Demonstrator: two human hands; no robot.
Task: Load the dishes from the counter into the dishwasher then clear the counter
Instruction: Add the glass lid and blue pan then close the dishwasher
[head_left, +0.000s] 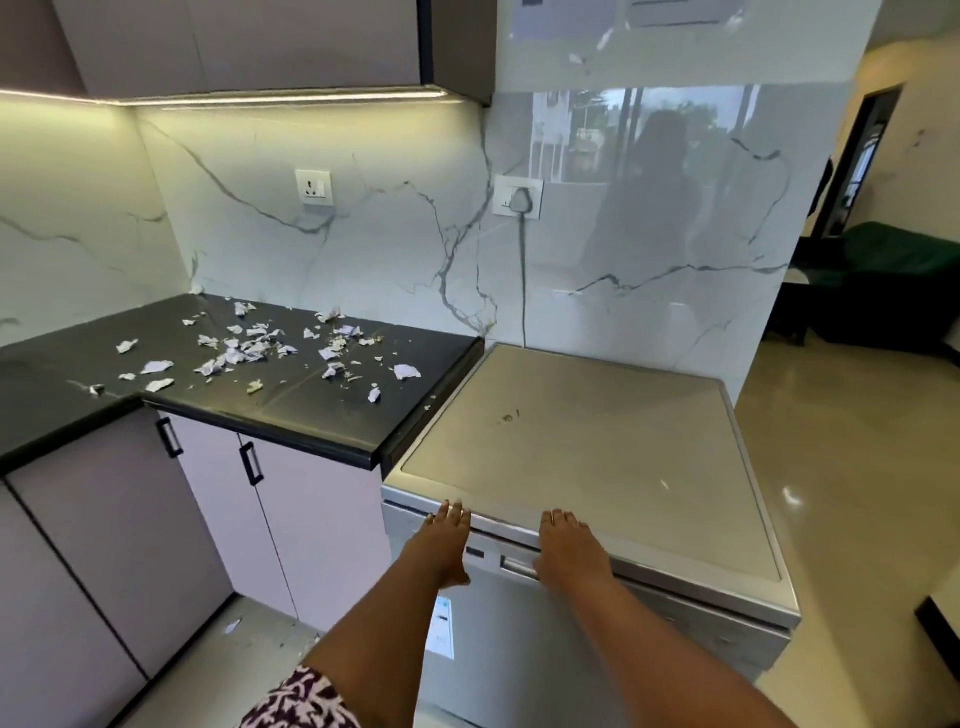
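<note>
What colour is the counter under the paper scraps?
The counter is black; head view shows it best.

The counter (311, 415) is glossy black, and the paper scraps (244, 356) on it are white, some tinged pale lilac. The backsplash (374, 249) is white marble with grey veins. The dishwasher (597, 447) is silver-grey with a matte beige-grey top. The cabinet doors (104, 545) are pale lilac with black handles (251, 463). The sleeve (306, 699) has a dark purple and white print. The sofa (904, 270) is dark green.

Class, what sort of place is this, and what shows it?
Most likely a home kitchen: a black counter above cupboard doors, a freestanding dishwasher beside it, and a wall socket on the marble-look backsplash.
</note>
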